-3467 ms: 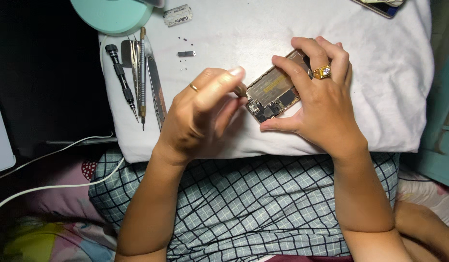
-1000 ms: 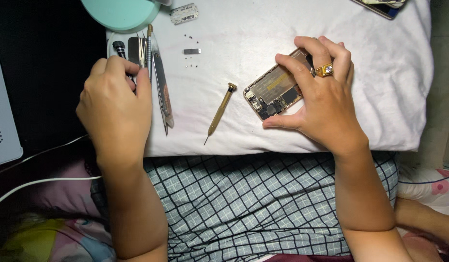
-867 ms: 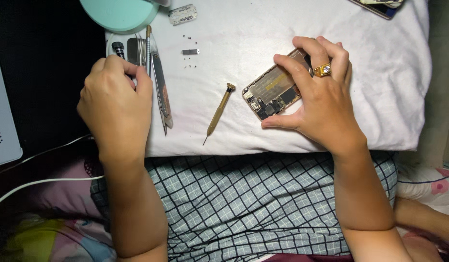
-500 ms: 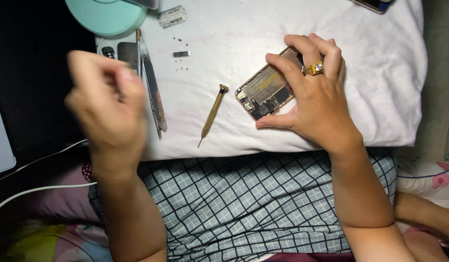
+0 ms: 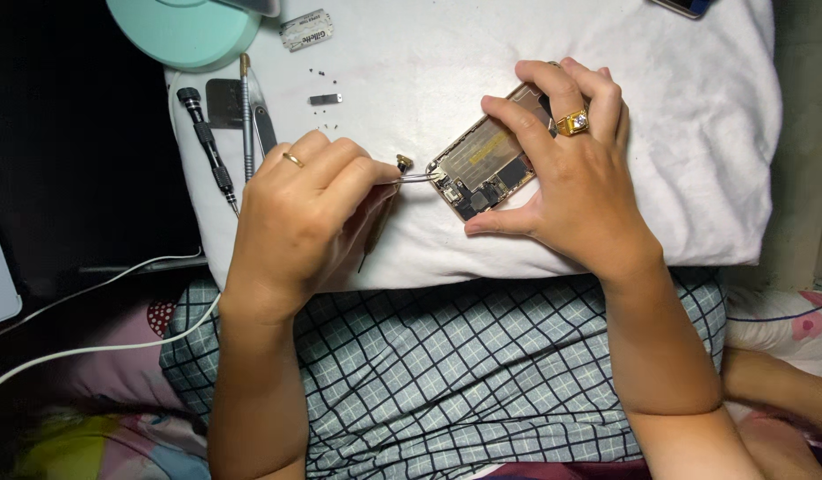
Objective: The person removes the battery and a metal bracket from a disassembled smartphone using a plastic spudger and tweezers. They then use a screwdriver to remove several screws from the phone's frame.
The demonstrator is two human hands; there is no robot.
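An opened phone [image 5: 484, 167], its gold frame and inner boards showing, lies on a white pillow [image 5: 686, 178]. My right hand [image 5: 566, 169], with a gold ring, grips it from above and the side. My left hand [image 5: 304, 218] pinches thin metal tweezers [image 5: 413, 178], whose tips touch the phone's lower left corner. A gold-tipped screwdriver [image 5: 384, 218] lies on the pillow, partly under my left hand.
At the pillow's upper left lie a black screwdriver [image 5: 207, 142], a metal pry tool [image 5: 246, 116], a razor blade [image 5: 306, 28], a small metal plate [image 5: 325, 99] and several tiny screws. A mint-green lamp base [image 5: 184, 31] stands behind. White cables [image 5: 100, 342] cross the left side; a checked cloth [image 5: 482, 373] covers my lap.
My left hand put down the gold-tipped screwdriver, reached to the tools at the upper left, and came back holding tweezers to the phone. My right hand has kept hold of the phone.
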